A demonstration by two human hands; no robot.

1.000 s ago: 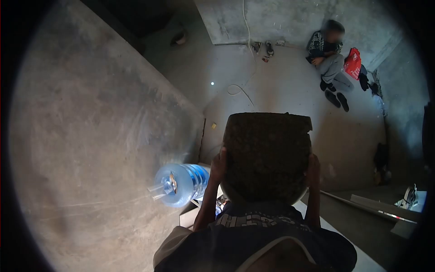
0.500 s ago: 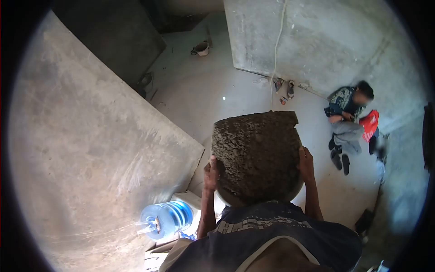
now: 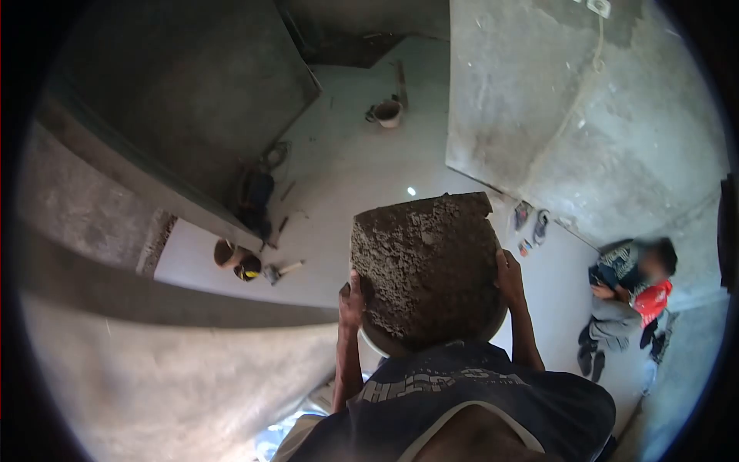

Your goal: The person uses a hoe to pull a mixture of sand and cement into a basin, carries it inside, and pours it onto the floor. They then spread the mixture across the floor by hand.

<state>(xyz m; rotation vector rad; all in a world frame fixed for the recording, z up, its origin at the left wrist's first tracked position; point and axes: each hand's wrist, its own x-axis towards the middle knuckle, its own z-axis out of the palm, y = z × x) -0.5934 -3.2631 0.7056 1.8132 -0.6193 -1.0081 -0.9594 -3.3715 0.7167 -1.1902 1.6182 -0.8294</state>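
Observation:
Against my chest I carry a wide tub (image 3: 427, 269) with a broken, notched far rim. Its inside is dark, with a rough grey layer that looks like mortar along the left part. My left hand (image 3: 351, 302) is closed on the tub's left side, fingers mostly hidden beneath or behind it. On the opposite side, my right hand (image 3: 509, 276) grips the wall near the rim. A pale curved edge of the tub shows close to my shirt.
A person (image 3: 627, 285) sits by the right wall, near shoes (image 3: 540, 225). A bucket (image 3: 387, 115) stands ahead on the floor. To the left are another bucket (image 3: 225, 252), a hammer-like tool (image 3: 284, 271) and a wall corner (image 3: 246, 235). A blue water bottle (image 3: 275, 439) is low left.
My view has moved forward past the left wall, revealing the bucket and tool beyond it. The water bottle has slid down toward the lower edge. Both hands keep hold of the tub.

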